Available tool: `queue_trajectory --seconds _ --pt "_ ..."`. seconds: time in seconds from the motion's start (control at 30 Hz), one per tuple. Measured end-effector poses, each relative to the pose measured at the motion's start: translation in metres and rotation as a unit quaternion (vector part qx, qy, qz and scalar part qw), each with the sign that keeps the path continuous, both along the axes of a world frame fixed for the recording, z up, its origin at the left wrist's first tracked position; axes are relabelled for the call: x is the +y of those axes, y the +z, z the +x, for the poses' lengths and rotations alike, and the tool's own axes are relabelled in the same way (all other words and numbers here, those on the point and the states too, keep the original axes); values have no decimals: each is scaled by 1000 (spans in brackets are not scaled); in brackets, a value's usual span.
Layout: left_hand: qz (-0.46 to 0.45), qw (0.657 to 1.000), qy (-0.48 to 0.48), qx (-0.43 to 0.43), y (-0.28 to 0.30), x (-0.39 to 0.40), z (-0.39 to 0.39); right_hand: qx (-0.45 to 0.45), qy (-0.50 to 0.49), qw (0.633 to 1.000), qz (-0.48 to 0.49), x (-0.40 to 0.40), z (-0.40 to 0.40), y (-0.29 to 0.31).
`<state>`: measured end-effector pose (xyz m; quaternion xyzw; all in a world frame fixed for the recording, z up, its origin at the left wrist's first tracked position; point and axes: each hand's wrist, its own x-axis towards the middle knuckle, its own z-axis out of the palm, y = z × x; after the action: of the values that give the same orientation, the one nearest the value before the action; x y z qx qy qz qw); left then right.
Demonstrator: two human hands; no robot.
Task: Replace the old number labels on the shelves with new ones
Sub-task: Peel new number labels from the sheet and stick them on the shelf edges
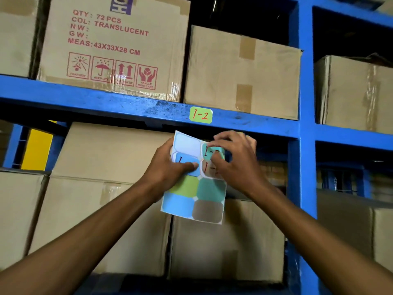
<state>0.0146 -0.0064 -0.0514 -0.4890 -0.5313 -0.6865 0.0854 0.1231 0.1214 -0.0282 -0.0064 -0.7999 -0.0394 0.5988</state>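
A green label (201, 115) marked "1-2" in red sticks to the front of the blue shelf beam (106, 103). Just below it I hold a sticker sheet (197, 196) of coloured labels, some with red numbers written on them. My left hand (170, 169) grips the sheet's left edge, thumb pressed on a blue label. My right hand (234, 160) pinches at a teal label (209, 150) near the sheet's top right, its fingers covering part of the writing. One slot at the sheet's top left is bare backing.
Cardboard boxes (114, 45) fill the shelf above and the shelf behind the sheet. A blue upright post (306, 124) stands to the right, with more boxes beyond it. A yellow panel (37, 149) shows at the left.
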Motion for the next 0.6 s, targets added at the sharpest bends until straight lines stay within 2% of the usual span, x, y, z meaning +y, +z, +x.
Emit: queue_trajectory --seconds 0.17,0.5,0.6 --pt "43 992 -61 -102 -17 -15 24 -23 -10 999 46 -16 28 -33" --pt "34 980 -92 -173 -47 -39 79 -48 -65 991 104 -55 67 -65" --pt "40 974 -93 -201 -57 -47 90 -46 -55 993 91 -65 73 -77"
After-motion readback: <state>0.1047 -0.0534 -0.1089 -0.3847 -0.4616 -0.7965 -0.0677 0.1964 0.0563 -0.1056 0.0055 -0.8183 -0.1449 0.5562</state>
